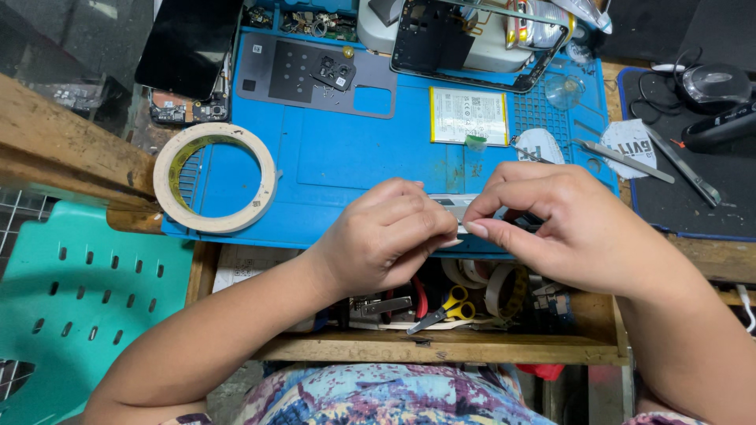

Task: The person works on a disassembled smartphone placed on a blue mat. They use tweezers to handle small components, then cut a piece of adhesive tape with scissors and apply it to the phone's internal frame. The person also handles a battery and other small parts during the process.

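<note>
My left hand [386, 232] and my right hand [563, 224] meet over the near edge of a blue work mat [339, 153]. Together they pinch a small flat pale part [455, 206] with a dark end, mostly hidden by my fingers. Both hands have their fingers curled tight around it. What the part is cannot be told.
A roll of masking tape [214, 178] lies at the mat's left. A white phone battery [469, 116], a grey plate [315, 77] and an open phone frame [472, 39] sit further back. Metal tweezers [622, 160] lie right. Scissors [445, 308] rest in the open drawer below.
</note>
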